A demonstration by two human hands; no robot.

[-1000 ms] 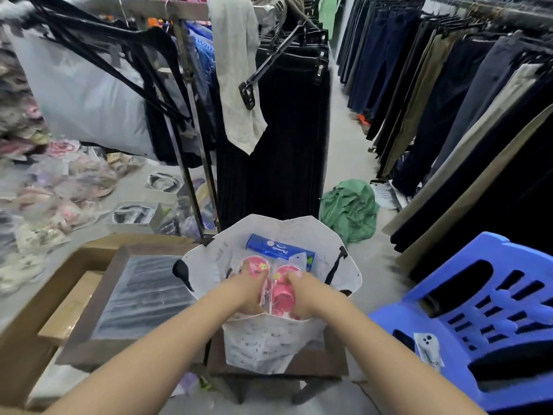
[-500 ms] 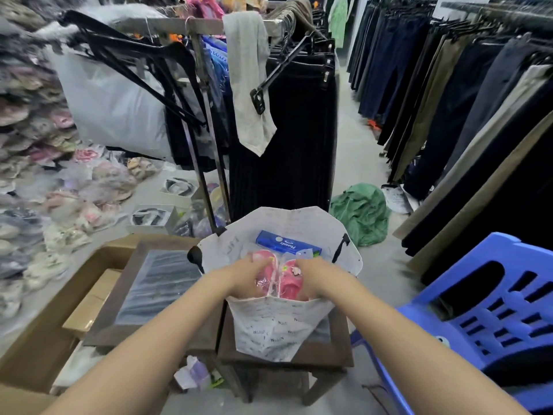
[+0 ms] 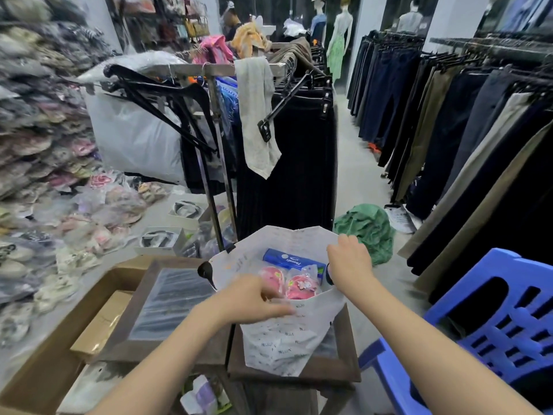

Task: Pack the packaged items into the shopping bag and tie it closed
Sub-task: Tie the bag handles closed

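While crinkly white bag (image 3: 281,339) gapes | left fingers (image 3: 278,310) pinch rim | right fingers (image 3: 348,244) grip edge

We see a blue plastic chair (image 3: 490,322) at right. Beyond it, a crumpled green garment (image 3: 366,227) lies on the floor beside racks of dark trousers (image 3: 449,121).

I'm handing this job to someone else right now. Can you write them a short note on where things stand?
Left hand: on the near rim of the bag, apparently pinching it.
Right hand: at the bag's far right rim; grip not visible.
Bag stands open on the small table.
Inside: pink packet, blue box.
Done: items in.
Left: gather the top and tie it.
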